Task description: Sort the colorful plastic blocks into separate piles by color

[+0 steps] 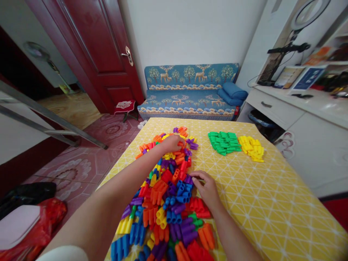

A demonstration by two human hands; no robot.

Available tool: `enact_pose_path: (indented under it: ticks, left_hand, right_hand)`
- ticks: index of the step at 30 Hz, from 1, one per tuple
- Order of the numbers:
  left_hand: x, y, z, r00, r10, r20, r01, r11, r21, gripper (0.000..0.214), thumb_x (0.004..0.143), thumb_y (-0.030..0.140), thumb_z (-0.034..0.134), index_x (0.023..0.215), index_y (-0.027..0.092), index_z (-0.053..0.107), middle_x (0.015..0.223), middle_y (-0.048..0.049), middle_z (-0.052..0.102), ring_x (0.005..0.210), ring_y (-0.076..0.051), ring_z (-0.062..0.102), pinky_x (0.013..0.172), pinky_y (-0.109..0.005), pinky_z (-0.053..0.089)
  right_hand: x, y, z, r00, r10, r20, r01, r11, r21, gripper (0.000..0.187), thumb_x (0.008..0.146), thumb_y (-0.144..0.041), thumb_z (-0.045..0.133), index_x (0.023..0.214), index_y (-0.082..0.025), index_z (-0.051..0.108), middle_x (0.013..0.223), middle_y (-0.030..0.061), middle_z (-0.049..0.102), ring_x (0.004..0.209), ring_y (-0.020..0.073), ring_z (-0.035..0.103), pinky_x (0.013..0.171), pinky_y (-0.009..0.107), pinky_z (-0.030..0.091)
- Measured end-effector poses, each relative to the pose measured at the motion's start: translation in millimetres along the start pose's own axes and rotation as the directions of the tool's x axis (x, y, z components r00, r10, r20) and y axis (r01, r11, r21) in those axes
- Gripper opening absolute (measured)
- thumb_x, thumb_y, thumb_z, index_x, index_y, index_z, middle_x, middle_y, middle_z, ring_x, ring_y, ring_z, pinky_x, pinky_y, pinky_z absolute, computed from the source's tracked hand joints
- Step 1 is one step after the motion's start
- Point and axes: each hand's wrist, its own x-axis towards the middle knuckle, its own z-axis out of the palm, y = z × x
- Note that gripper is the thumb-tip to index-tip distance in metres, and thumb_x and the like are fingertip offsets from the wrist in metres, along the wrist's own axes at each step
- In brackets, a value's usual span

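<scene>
A long heap of mixed plastic tube blocks in red, orange, blue, purple and yellow lies on the yellow patterned tablecloth. My left hand reaches to the far end of the heap, fingers curled down onto the pieces there; what it grips is hidden. My right hand rests at the heap's right edge, fingers bent and touching blue and red pieces. Farther right lie a sorted pile of green blocks and a sorted pile of yellow blocks.
A blue patterned sofa stands beyond the table's far edge. A dark red door is at the left, white cabinets with a ring light at the right. Red bags lie on the floor at the lower left.
</scene>
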Motion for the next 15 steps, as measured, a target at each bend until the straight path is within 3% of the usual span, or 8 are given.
enact_pose_path:
  ticks: [5, 9, 13, 15]
  left_hand:
    - [-63.8, 24.8, -4.7, 0.990, 0.126, -0.067, -0.133, 0.986, -0.102, 0.027, 0.081, 0.017, 0.055, 0.104, 0.020, 0.070, 0.108, -0.0058, 0.071, 0.103, -0.019, 0.063, 0.093, -0.027, 0.046]
    - [-105.9, 39.2, -9.4, 0.980, 0.177, -0.094, -0.197, 0.936, -0.291, 0.039, 0.087, 0.036, 0.058, 0.124, 0.022, 0.062, 0.119, -0.0070, 0.068, 0.107, -0.022, 0.063, 0.093, -0.030, 0.047]
    - [-130.6, 20.9, -9.2, 0.970, -0.018, -0.241, -0.076, 0.924, -0.375, 0.037, 0.089, 0.039, 0.056, 0.120, 0.021, 0.065, 0.119, -0.0081, 0.069, 0.110, -0.024, 0.062, 0.098, -0.036, 0.045]
    - [-136.7, -3.5, -5.1, 0.908, -0.223, -0.356, 0.064, 0.911, -0.408, 0.035, 0.089, 0.033, 0.051, 0.118, 0.020, 0.066, 0.121, -0.0081, 0.067, 0.114, -0.025, 0.059, 0.102, -0.039, 0.043]
  right_hand:
    - [-0.8, 3.0, 0.2, 1.000, 0.002, 0.005, -0.002, 1.000, -0.006, 0.015, 0.081, -0.024, 0.058, 0.088, -0.022, 0.071, 0.097, 0.0050, 0.070, 0.095, 0.0212, 0.063, 0.087, 0.037, 0.049]
    - [-0.5, 2.7, 0.4, 1.000, -0.004, 0.000, 0.004, 1.000, -0.018, 0.015, 0.081, -0.026, 0.058, 0.088, -0.022, 0.071, 0.098, 0.0052, 0.070, 0.096, 0.0219, 0.063, 0.088, 0.037, 0.049]
    - [0.2, 2.4, 0.5, 1.000, 0.005, 0.002, -0.005, 1.000, -0.018, 0.015, 0.082, -0.026, 0.058, 0.088, -0.022, 0.071, 0.098, 0.0057, 0.070, 0.096, 0.0222, 0.063, 0.089, 0.038, 0.049]
    - [0.3, 2.2, 0.5, 1.000, 0.005, 0.004, -0.005, 1.000, -0.019, 0.015, 0.082, -0.026, 0.058, 0.088, -0.022, 0.071, 0.098, 0.0057, 0.070, 0.096, 0.0223, 0.063, 0.089, 0.038, 0.049]
